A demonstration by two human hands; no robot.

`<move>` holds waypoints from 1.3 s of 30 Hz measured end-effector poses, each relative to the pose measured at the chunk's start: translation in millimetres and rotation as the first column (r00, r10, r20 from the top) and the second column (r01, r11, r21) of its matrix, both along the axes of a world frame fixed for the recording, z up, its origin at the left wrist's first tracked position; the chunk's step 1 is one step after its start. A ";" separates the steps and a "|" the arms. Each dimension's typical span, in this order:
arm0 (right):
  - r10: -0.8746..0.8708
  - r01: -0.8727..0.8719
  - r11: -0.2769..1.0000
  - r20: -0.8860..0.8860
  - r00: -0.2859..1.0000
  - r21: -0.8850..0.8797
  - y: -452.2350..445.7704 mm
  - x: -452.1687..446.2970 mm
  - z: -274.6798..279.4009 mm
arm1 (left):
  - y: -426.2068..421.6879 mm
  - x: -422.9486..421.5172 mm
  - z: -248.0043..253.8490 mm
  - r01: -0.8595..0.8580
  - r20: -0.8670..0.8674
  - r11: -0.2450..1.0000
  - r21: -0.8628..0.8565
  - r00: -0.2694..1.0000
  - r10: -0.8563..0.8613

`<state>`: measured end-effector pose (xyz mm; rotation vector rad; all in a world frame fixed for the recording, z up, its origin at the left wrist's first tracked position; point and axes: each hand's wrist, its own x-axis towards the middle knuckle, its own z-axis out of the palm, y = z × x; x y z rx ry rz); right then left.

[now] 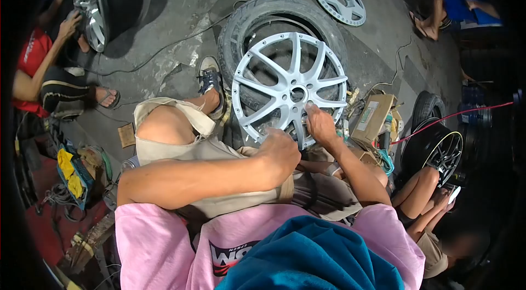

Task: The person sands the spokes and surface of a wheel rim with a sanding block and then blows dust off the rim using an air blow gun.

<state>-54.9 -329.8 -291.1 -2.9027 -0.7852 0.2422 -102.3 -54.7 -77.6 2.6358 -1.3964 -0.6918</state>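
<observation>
A pale grey multi-spoke wheel face (296, 79) rests tilted on a black tyre (235, 29) in front of my knees. My left hand (279, 152) is closed at the wheel's near-left edge, its fingertips slightly blurred; what it holds, if anything, I cannot make out. By the hub, my right hand (321, 125) has its fingers pressed together against a lower spoke. Whatever lies under those fingers is hidden.
Two more grey wheel faces, one with five spokes (339, 0), lie on the floor ahead. At left, a person in red handles a chrome wheel (90, 7). A cardboard box (372, 120) stands right of me; a person sits beyond it near a black wheel (446, 153).
</observation>
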 end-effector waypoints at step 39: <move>-0.336 0.313 0.797 -0.051 0.940 0.517 88.7 28.0 0.5 | 5.0 -5.6 -7.7 -0.013 -0.021 1.000 0.002 1.000 0.014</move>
